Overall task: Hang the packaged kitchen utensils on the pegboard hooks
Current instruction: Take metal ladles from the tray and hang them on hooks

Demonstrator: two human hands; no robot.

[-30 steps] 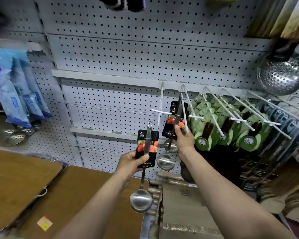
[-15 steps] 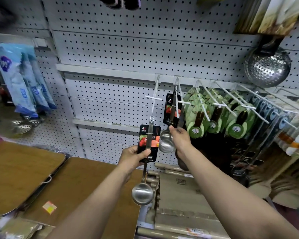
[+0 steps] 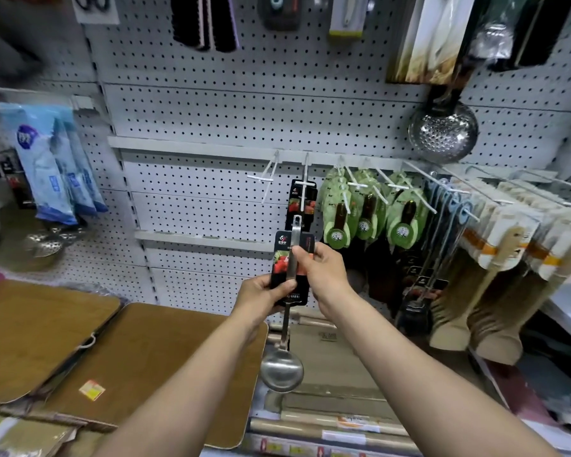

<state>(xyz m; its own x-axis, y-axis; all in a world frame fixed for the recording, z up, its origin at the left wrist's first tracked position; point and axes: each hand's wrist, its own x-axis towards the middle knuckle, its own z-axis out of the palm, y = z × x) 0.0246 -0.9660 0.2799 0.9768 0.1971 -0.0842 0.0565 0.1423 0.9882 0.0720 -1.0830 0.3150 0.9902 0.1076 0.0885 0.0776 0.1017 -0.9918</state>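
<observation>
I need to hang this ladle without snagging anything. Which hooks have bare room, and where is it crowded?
The leftmost white hook is bare, bordered by blank pegboard on its left. The next hook holds black-carded ladles already. Rightward it is crowded: green-carded spoons, then wooden spatulas packed tight.

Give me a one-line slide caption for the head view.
Both hands, left and right, hold a carded steel ladle below a pegboard hook already carrying one.
</observation>
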